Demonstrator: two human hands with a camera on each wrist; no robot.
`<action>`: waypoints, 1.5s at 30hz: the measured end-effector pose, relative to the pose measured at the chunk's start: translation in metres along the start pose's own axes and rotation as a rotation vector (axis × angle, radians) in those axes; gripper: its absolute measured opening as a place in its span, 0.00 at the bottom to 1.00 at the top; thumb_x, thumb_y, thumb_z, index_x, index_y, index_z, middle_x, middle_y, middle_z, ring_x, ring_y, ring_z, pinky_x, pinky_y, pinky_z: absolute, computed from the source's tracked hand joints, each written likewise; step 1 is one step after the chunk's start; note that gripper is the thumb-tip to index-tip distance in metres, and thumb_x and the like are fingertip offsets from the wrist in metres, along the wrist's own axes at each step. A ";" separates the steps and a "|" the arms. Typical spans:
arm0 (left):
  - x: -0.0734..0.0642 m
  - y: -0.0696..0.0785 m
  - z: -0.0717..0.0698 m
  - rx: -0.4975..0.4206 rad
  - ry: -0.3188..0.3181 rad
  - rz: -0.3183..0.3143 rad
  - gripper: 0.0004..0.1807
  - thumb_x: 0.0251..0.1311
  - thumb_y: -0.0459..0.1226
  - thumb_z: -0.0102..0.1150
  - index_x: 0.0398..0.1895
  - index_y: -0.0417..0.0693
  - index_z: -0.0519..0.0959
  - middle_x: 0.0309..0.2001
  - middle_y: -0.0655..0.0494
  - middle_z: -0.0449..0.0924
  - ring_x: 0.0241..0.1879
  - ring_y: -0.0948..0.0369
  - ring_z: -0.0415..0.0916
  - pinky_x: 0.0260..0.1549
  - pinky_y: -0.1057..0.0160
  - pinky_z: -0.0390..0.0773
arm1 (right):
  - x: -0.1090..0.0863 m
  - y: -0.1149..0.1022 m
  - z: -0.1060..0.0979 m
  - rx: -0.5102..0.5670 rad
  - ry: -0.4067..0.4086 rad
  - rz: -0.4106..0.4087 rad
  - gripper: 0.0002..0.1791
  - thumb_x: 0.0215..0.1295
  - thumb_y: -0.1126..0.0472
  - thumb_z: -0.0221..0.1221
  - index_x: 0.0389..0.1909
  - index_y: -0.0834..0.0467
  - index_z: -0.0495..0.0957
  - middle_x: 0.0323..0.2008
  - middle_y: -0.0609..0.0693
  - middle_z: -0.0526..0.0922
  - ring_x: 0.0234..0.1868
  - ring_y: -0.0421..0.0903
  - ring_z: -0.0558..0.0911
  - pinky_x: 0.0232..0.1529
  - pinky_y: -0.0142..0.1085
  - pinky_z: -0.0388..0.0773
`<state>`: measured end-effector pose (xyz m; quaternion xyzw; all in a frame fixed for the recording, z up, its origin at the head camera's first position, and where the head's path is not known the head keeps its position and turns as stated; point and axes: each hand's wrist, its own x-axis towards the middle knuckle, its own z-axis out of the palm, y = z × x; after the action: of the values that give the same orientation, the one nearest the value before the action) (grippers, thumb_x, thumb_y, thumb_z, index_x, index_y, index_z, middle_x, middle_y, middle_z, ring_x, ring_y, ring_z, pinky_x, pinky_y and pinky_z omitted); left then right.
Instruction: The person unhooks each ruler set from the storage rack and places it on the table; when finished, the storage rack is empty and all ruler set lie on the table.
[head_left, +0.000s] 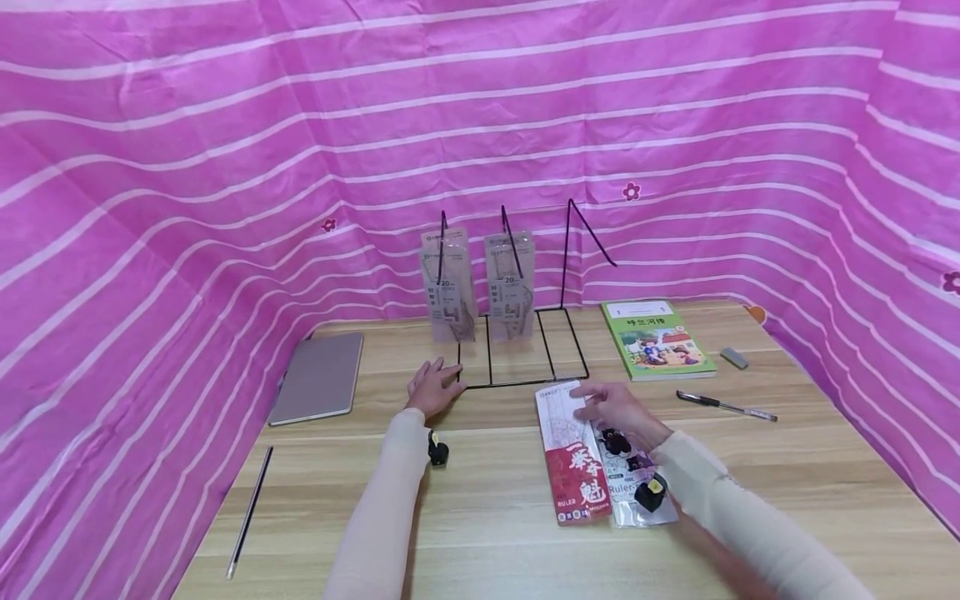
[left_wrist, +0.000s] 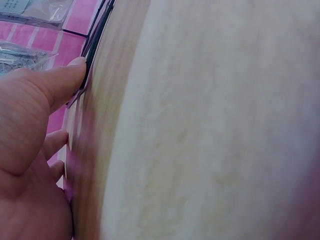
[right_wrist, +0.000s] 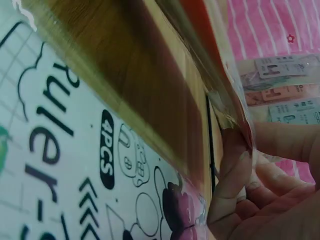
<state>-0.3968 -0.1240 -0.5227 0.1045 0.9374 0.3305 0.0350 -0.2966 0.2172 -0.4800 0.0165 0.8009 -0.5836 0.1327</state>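
A red-and-white ruler set packet point(head_left: 576, 479) is pinched at its upper edge by my right hand point(head_left: 617, 410). In the right wrist view the packet point(right_wrist: 227, 75) stands tilted up off the table, thumb and finger on its edge. Beside and partly under that hand lies a second ruler packet point(head_left: 621, 479) with black cartoon figures and "4PCS" print. My left hand point(head_left: 435, 388) rests at the front left corner of a black wire display rack point(head_left: 517, 384), the thumb touching its wire in the left wrist view. Clear ruler packets point(head_left: 452, 292) hang on the rack's left and middle hooks; its right hook is bare.
On the left are a grey notebook point(head_left: 318, 379) and a thin dark pen point(head_left: 250, 512). To the right lie a green picture-covered book point(head_left: 660, 342), a grey eraser point(head_left: 734, 357) and a black pen point(head_left: 723, 405). Pink striped cloth point(head_left: 480, 108) surrounds the wooden table point(head_left: 480, 517).
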 end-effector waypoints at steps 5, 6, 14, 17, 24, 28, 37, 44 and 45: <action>0.000 -0.001 0.001 -0.002 -0.003 -0.002 0.27 0.70 0.47 0.58 0.70 0.52 0.73 0.79 0.40 0.51 0.79 0.38 0.38 0.72 0.35 0.41 | 0.003 0.004 0.006 -0.101 0.028 0.008 0.25 0.56 0.72 0.67 0.57 0.69 0.78 0.30 0.52 0.79 0.29 0.44 0.76 0.32 0.34 0.76; 0.000 -0.001 0.002 -0.001 -0.004 -0.002 0.27 0.70 0.47 0.58 0.70 0.52 0.73 0.79 0.40 0.51 0.79 0.38 0.38 0.72 0.35 0.41 | 0.004 0.004 0.007 -0.129 0.035 0.002 0.25 0.55 0.72 0.67 0.56 0.69 0.79 0.30 0.52 0.78 0.29 0.44 0.76 0.31 0.33 0.76; 0.001 -0.005 0.002 -0.018 -0.006 -0.006 0.27 0.70 0.46 0.59 0.70 0.52 0.73 0.79 0.40 0.51 0.79 0.38 0.37 0.71 0.35 0.41 | 0.003 0.002 0.010 -0.350 0.025 -0.068 0.23 0.55 0.70 0.69 0.54 0.67 0.81 0.34 0.55 0.78 0.32 0.46 0.75 0.31 0.34 0.76; 0.003 -0.006 0.002 -0.026 -0.008 -0.008 0.27 0.70 0.47 0.59 0.70 0.53 0.73 0.79 0.41 0.50 0.79 0.39 0.37 0.72 0.35 0.40 | 0.003 0.001 0.010 -0.424 0.018 -0.068 0.20 0.56 0.69 0.69 0.52 0.64 0.83 0.41 0.57 0.83 0.36 0.47 0.78 0.35 0.36 0.78; 0.002 -0.004 -0.001 -0.022 -0.014 -0.005 0.28 0.69 0.48 0.59 0.71 0.54 0.72 0.80 0.42 0.49 0.79 0.40 0.36 0.73 0.36 0.37 | 0.003 0.001 0.009 -0.507 0.000 -0.084 0.16 0.58 0.65 0.69 0.49 0.61 0.86 0.54 0.63 0.83 0.51 0.57 0.83 0.51 0.49 0.81; -0.001 0.000 -0.003 -0.017 -0.020 -0.008 0.28 0.70 0.47 0.58 0.71 0.53 0.72 0.80 0.42 0.49 0.79 0.40 0.36 0.73 0.36 0.38 | 0.005 -0.005 0.004 -0.491 -0.015 -0.072 0.18 0.65 0.58 0.66 0.53 0.60 0.84 0.60 0.65 0.80 0.56 0.62 0.80 0.55 0.54 0.79; 0.001 -0.003 -0.001 -0.028 -0.015 -0.001 0.28 0.70 0.47 0.58 0.71 0.53 0.72 0.80 0.41 0.49 0.79 0.39 0.35 0.72 0.36 0.38 | 0.038 -0.031 -0.015 -0.366 0.117 -0.271 0.24 0.70 0.53 0.62 0.61 0.63 0.78 0.47 0.62 0.85 0.45 0.54 0.82 0.43 0.42 0.82; 0.003 -0.005 0.001 -0.023 -0.004 -0.002 0.28 0.69 0.48 0.59 0.70 0.54 0.73 0.79 0.41 0.51 0.79 0.38 0.37 0.72 0.35 0.40 | 0.074 -0.055 -0.024 -0.217 0.233 -0.529 0.20 0.70 0.61 0.62 0.60 0.65 0.78 0.56 0.64 0.81 0.56 0.61 0.78 0.56 0.53 0.79; 0.003 -0.005 0.002 -0.022 -0.002 -0.002 0.27 0.69 0.48 0.59 0.70 0.54 0.73 0.79 0.41 0.52 0.79 0.38 0.38 0.72 0.35 0.40 | 0.079 -0.058 -0.025 -0.206 0.243 -0.564 0.20 0.70 0.63 0.62 0.59 0.66 0.78 0.57 0.65 0.80 0.57 0.62 0.78 0.56 0.54 0.79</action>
<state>-0.4005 -0.1260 -0.5268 0.1036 0.9338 0.3405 0.0374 -0.3886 0.2125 -0.4372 -0.1501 0.8387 -0.5071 -0.1297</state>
